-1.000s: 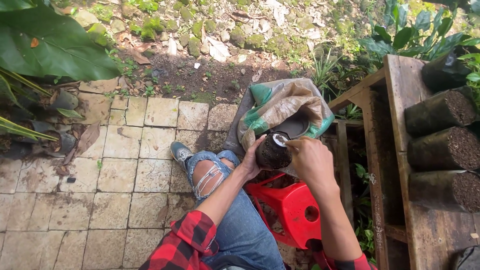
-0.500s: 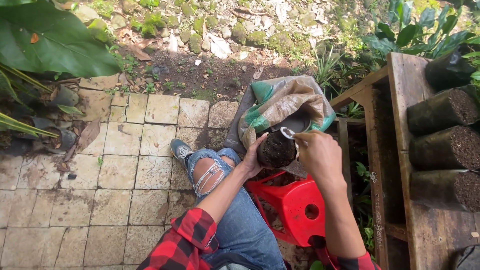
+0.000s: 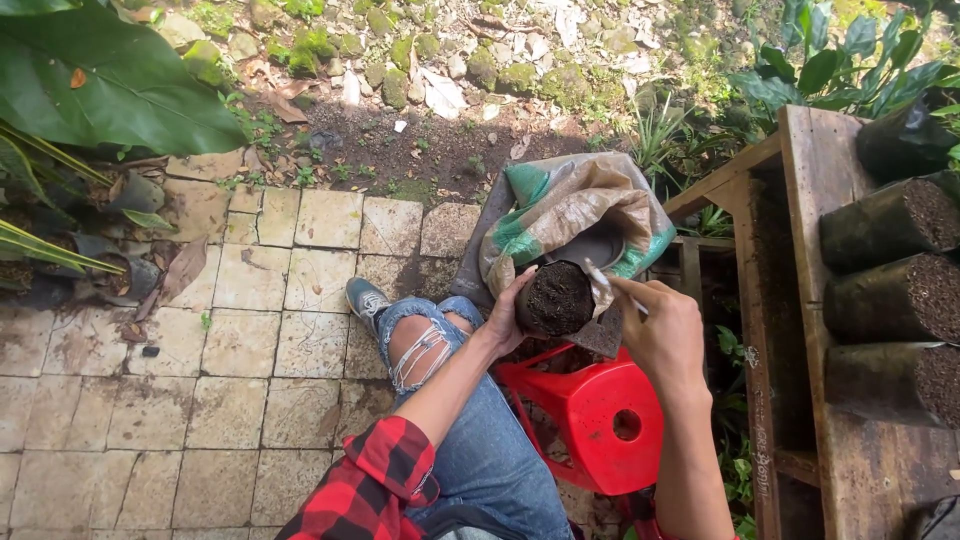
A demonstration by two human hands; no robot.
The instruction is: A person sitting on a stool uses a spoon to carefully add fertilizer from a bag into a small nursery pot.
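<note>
Head view: the left hand (image 3: 503, 315) cups the left side of a soil bag (image 3: 553, 298), a dark round planting bag packed with earth, its open top turned toward the camera. The palm and fingers wrap its wall, so the bag hangs off the ground above a red stool (image 3: 590, 415). The right hand (image 3: 665, 335) sits just right of the bag, fingers pinched on a thin pale tool (image 3: 603, 280) whose tip rests at the bag's right rim. A dark flap of plastic (image 3: 603, 338) hangs between this hand and the bag.

Behind the bag stands a sack (image 3: 575, 215), tan and green, its mouth folded open, touching or nearly touching the bag's far side. The left forearm crosses a knee in torn jeans (image 3: 425, 350), and a grey shoe (image 3: 363, 298) rests on the paving (image 3: 250, 330) just left of the sack. A red checked sleeve (image 3: 365, 485) shows at the bottom edge.

Well to the right, a wooden rack (image 3: 810, 300) carries three more filled bags (image 3: 885, 290) lying on their sides, apart from both hands. A large leaf (image 3: 110, 85) fills the upper left corner.
</note>
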